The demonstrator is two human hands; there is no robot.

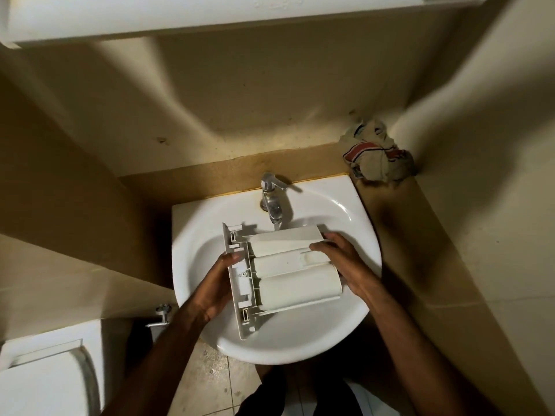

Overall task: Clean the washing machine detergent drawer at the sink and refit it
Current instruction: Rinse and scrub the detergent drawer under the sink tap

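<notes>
A white plastic detergent drawer [285, 265] is held upside down over the white sink [339, 211], its rounded compartment undersides facing up and its front panel to the left. My left hand [216, 283] grips the front panel from the left side. At the drawer's back end, on the right, my right hand [345, 265] holds on with the fingers curled over the edge. The chrome tap [271, 199] stands just behind the drawer, and a thin stream of water seems to run from its spout onto the drawer.
A crumpled striped cloth [378, 157] lies on the ledge at the back right corner. A white toilet cistern [51, 370] sits at the lower left, with a chrome valve [162, 315] on the wall beside it. Walls close in on both sides.
</notes>
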